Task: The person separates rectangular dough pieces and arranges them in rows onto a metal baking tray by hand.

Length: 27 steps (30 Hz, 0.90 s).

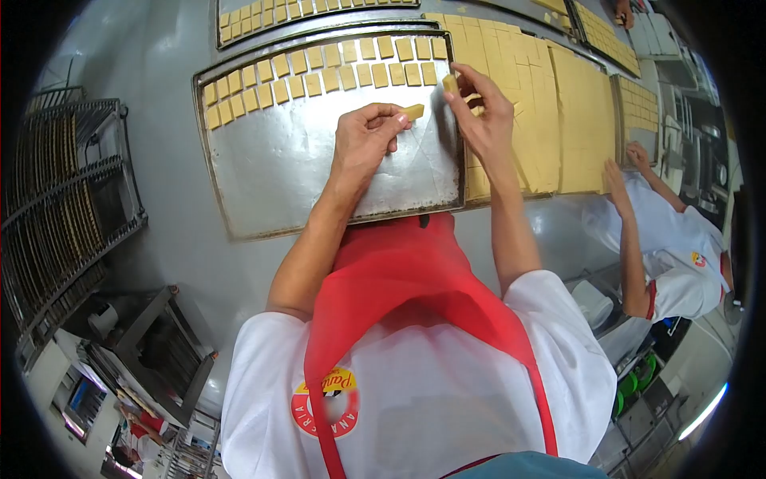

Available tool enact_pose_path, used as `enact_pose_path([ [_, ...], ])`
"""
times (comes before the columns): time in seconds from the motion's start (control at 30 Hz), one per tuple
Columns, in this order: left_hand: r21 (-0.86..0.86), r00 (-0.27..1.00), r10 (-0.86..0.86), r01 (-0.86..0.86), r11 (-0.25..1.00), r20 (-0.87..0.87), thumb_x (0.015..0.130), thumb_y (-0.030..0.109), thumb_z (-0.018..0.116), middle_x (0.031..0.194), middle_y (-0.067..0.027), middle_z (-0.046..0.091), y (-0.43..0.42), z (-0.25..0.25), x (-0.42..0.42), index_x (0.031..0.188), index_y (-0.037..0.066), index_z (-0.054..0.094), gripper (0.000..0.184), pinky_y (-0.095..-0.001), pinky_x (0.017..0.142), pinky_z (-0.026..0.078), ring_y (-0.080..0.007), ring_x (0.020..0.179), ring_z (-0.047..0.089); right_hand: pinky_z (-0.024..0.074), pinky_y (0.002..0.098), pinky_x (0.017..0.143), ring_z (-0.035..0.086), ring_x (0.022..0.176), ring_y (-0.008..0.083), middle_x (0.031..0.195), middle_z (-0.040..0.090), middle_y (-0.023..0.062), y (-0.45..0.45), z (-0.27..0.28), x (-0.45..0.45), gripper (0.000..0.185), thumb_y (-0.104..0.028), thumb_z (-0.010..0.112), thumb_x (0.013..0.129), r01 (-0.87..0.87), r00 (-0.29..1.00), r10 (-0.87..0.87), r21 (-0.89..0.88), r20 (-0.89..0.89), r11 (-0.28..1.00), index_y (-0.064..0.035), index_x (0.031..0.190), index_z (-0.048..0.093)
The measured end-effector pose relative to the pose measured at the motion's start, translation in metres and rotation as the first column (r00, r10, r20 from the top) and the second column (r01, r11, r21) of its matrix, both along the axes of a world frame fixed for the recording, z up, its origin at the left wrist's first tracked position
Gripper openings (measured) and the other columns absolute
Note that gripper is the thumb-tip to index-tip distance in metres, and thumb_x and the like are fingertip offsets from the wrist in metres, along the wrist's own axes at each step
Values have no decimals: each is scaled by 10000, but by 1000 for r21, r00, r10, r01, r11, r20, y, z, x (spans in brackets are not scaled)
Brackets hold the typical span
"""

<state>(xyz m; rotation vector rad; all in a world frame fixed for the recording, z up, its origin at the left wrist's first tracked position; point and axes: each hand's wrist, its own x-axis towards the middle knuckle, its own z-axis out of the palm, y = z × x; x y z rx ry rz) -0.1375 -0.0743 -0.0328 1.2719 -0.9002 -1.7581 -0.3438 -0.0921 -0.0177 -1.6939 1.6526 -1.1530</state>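
Observation:
My left hand [367,137] is over the bare part of a metal tray [279,172], its thumb and fingers pinching a yellow dough piece [413,112]. Near the tray's right edge, my right hand [488,116] grips another small dough piece [451,84] between thumb and index finger. Two rows of rectangular dough pieces [330,79] lie along the tray's far side. To the right, under and beside my right forearm, a sheet of yellow dough [527,104] is scored with cut lines.
A co-worker's hands [618,182] rest at the right end of a dough slab [585,120]. More filled trays [319,11] stand at the far side and right. A rack of trays [64,199] is at the left, above a metal cabinet [152,343].

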Motion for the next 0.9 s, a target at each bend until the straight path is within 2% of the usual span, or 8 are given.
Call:
enact_pose_path([
  [0.07,-36,1000,19,-19,999,-2,975,98,722,886,-67,752,-1,-1,1,1089,-58,739,194,-196,567,440,-55,624,544,564,362,845,694,952,264,1106,716,128,-15,-17,-14,369,-126,769,864,-23,983,16,-38,-183,999,-90,1230,741],
  [0.13,-25,1000,17,-17,1000,2,972,97,723,884,-65,751,-1,-1,0,1090,-58,739,195,-195,566,439,-53,625,544,565,378,801,698,935,302,1196,693,160,-24,-29,-22,400,-167,799,883,-129,803,-14,-197,-596,972,-113,1273,730],
  [0.17,-15,1000,19,-19,1000,8,969,97,725,882,-63,749,-1,-2,1,1090,-58,740,196,-194,565,439,-51,626,543,563,420,826,692,972,334,1274,658,170,-22,-33,-27,394,-198,802,879,-87,865,37,-78,-500,993,-101,1254,730],
  [0.4,-11,999,37,-37,999,-7,962,90,728,865,-59,743,2,-6,-6,1093,-59,743,199,-187,559,432,-47,627,545,562,404,816,683,891,300,1273,659,155,-28,-35,-32,361,-195,790,879,-142,887,114,-29,-447,989,-104,1224,735],
  [0.47,-28,999,30,-30,999,14,960,82,729,849,-56,737,4,-6,-10,1092,-61,744,195,-187,552,430,-47,618,543,527,445,956,636,1142,345,1220,665,120,-32,-40,-29,338,-168,784,835,-93,905,67,-40,-421,995,-93,1164,754],
  [0.67,-14,988,133,-132,991,76,951,70,743,814,-38,716,16,0,-13,1081,-68,747,189,-196,544,431,-46,610,543,556,411,888,688,1025,303,1255,676,123,-37,-52,-33,370,-195,790,850,-93,865,24,-113,-501,989,-112,1208,750],
  [0.7,-11,985,149,-148,989,93,951,70,743,814,-38,716,21,0,-11,1081,-68,747,189,-196,544,431,-46,610,543,549,418,935,673,1116,321,1272,676,123,-35,-45,-30,374,-187,787,847,-73,881,34,-65,-472,995,-109,1211,752],
  [0.9,-85,872,261,-248,965,414,912,95,789,811,-44,736,55,1,38,1088,-39,781,221,-240,601,490,-83,645,605,541,455,947,665,1096,350,1194,695,136,-14,-43,-22,336,-140,758,841,-104,910,14,-197,-414,975,-91,1173,749],
])
